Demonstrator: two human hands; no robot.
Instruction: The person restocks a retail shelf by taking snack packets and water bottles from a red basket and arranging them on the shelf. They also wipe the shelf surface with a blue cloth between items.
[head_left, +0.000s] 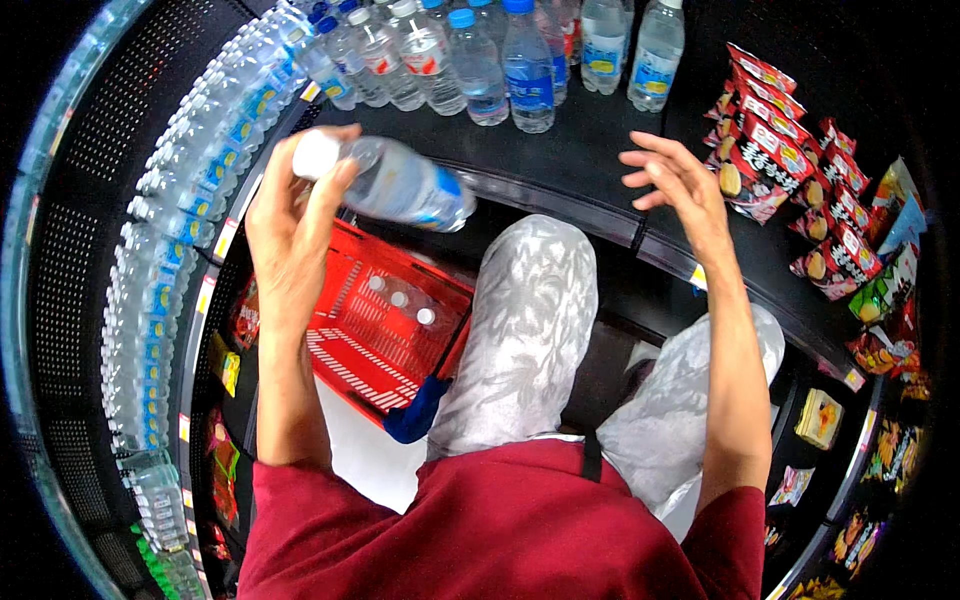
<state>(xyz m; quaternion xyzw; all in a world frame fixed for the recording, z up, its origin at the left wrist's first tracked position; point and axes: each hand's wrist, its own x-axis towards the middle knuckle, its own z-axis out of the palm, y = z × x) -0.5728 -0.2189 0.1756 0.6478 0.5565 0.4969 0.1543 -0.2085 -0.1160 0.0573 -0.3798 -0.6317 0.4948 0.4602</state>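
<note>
My left hand (296, 199) grips a clear plastic bottle (409, 184) by its neck, just under the white cap. The bottle is tilted with its base to the right, and its blue and yellow label is blurred. Over the black shelf (585, 150), my right hand (679, 184) is held up with its fingers apart and nothing in it. Below my left hand stands a red plastic shopping basket (352, 259) with several white-capped bottles (400, 300) inside. Part of the basket is hidden behind my left forearm.
Bottles with blue or white caps (480, 82) stand at the back of the shelf. A long row of bottles (180, 217) lines the left side. Red snack packets (765, 165) stand at the right. My knee (536, 277) is beside the basket's dark blue handle part (420, 412).
</note>
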